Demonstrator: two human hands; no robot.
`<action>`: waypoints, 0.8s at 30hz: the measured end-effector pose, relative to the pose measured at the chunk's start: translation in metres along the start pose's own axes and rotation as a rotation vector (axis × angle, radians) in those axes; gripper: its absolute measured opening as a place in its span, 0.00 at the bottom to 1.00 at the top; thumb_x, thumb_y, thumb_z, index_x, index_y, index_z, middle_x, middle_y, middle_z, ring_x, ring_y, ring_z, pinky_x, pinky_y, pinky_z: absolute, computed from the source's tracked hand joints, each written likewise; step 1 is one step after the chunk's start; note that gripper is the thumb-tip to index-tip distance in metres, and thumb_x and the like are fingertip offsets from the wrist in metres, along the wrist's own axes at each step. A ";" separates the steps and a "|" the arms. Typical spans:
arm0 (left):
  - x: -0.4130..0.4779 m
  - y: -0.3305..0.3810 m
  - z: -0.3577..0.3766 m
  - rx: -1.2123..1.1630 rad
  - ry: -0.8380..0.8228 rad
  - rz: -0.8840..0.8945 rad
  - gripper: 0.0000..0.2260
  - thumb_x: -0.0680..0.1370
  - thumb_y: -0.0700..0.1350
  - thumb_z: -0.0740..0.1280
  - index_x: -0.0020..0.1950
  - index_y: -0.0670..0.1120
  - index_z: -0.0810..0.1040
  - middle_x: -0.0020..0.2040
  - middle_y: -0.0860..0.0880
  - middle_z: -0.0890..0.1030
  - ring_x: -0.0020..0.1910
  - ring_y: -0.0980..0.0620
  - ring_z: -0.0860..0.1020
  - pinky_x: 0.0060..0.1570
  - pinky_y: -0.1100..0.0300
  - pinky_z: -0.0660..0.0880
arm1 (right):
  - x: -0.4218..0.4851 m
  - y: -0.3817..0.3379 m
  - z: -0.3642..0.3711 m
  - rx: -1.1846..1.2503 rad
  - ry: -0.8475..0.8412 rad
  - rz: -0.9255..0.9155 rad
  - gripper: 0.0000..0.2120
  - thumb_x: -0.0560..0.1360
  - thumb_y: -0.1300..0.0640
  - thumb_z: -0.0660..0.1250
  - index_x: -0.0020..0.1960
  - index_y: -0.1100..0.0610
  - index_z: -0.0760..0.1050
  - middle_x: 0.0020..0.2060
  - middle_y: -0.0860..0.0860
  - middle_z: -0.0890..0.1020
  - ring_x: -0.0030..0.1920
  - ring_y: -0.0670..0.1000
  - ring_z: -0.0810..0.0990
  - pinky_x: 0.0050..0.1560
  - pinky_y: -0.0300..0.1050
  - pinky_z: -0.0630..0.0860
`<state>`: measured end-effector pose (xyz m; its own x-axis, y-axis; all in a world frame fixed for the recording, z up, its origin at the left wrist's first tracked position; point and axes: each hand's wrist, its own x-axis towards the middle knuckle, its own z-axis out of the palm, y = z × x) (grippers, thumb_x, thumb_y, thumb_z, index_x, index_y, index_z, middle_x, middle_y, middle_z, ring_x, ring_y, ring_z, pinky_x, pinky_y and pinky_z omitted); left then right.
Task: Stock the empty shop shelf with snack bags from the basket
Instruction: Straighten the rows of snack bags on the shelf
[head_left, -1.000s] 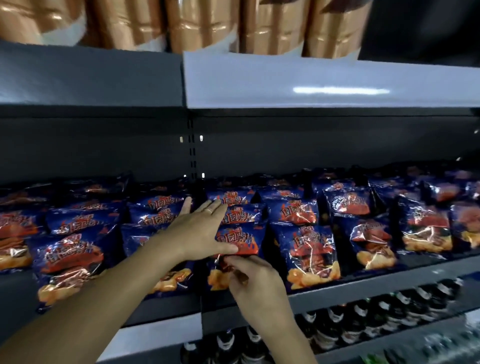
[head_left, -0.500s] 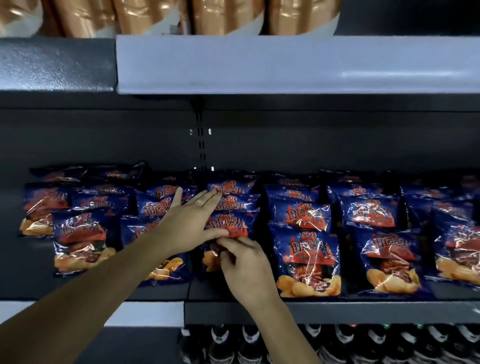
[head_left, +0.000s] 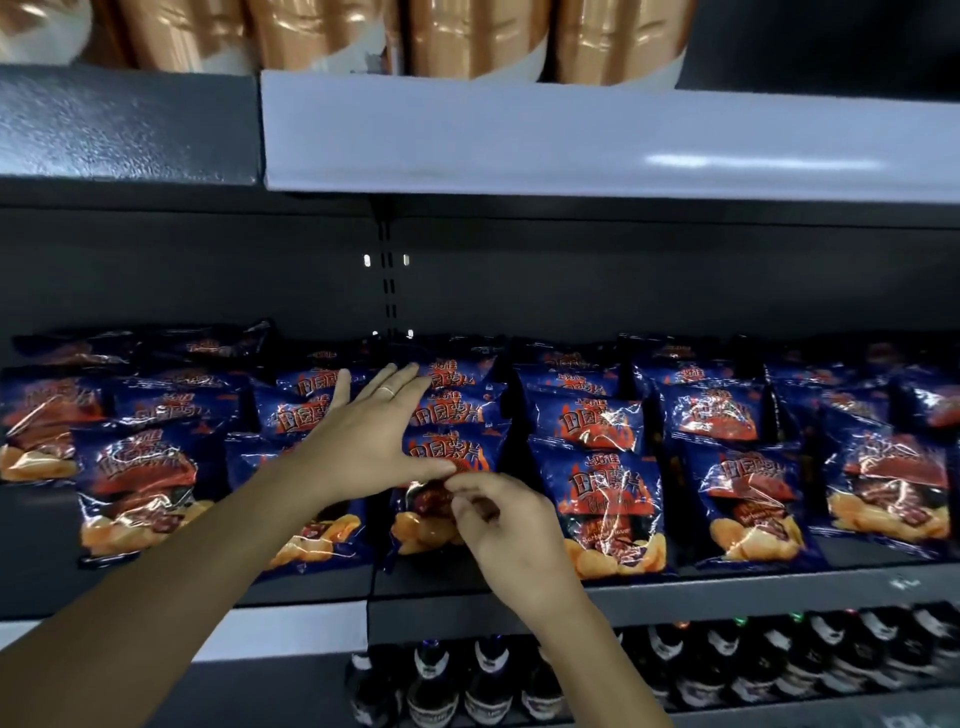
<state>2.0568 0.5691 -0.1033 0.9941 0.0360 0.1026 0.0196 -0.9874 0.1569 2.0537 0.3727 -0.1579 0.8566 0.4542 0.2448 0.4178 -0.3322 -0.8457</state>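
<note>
Head view: right hand pinches the glossy dark-blue foil snack bag, left hand flat, fingers straight, on matching bags behind it. Seating step, likely; next, release cleanly.

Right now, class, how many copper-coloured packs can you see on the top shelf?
5, in one row on the top shelf: far-left pack, second pack, middle pack, fourth pack, rightmost pack. All are cropped at the top; more may sit off-frame left.
</note>
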 end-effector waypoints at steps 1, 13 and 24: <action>0.000 0.001 -0.001 -0.029 0.024 0.020 0.49 0.71 0.72 0.64 0.82 0.50 0.48 0.83 0.52 0.46 0.81 0.54 0.42 0.77 0.43 0.34 | -0.001 -0.001 -0.003 0.001 0.018 0.003 0.11 0.79 0.61 0.68 0.59 0.51 0.83 0.50 0.42 0.82 0.51 0.38 0.79 0.49 0.26 0.73; 0.019 0.061 0.000 -0.107 0.037 0.311 0.44 0.72 0.72 0.62 0.81 0.50 0.54 0.82 0.53 0.48 0.80 0.57 0.40 0.78 0.45 0.35 | -0.039 0.014 -0.059 0.005 0.286 0.127 0.17 0.79 0.64 0.69 0.50 0.40 0.80 0.45 0.42 0.85 0.43 0.41 0.84 0.44 0.34 0.79; 0.048 0.121 0.026 0.030 -0.102 0.231 0.49 0.71 0.72 0.65 0.82 0.51 0.47 0.82 0.52 0.41 0.80 0.56 0.38 0.76 0.42 0.32 | -0.047 0.051 -0.106 -0.116 0.188 0.076 0.11 0.78 0.62 0.70 0.56 0.50 0.83 0.51 0.44 0.83 0.50 0.39 0.81 0.51 0.33 0.77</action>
<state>2.1096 0.4472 -0.1050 0.9781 -0.2054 0.0323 -0.2078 -0.9719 0.1110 2.0669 0.2463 -0.1623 0.9236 0.2659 0.2760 0.3729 -0.4571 -0.8075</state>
